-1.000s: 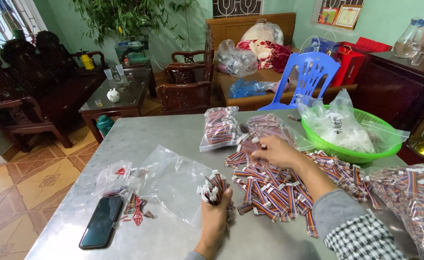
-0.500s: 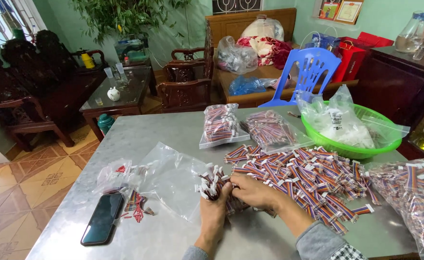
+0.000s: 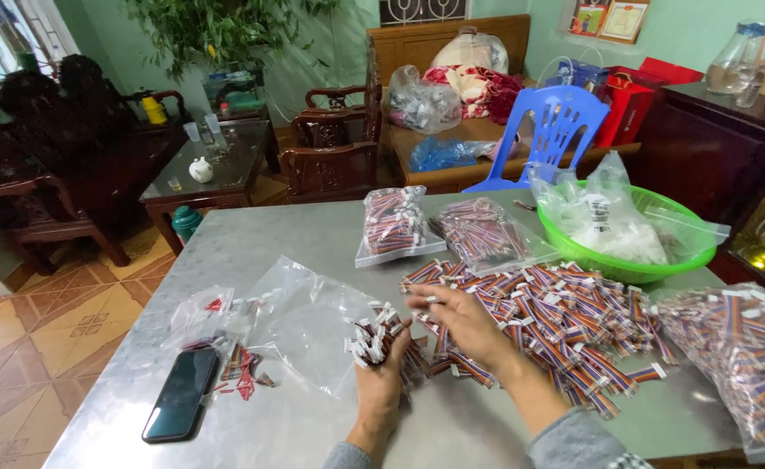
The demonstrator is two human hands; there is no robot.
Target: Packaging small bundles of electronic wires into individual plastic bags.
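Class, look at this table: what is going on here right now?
A person sits at a metal table. The left hand grips a bundle of striped wire leads, while the right hand brings one more from the loose pile. An empty clear bag, two filled bags and a green basin lie around.

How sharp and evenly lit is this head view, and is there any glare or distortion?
Head view: mostly sharp; right hand slightly motion-blurred; soft glare on the metal table; bright window top left washes out; wide-angle bending at edges; phone screen dark.
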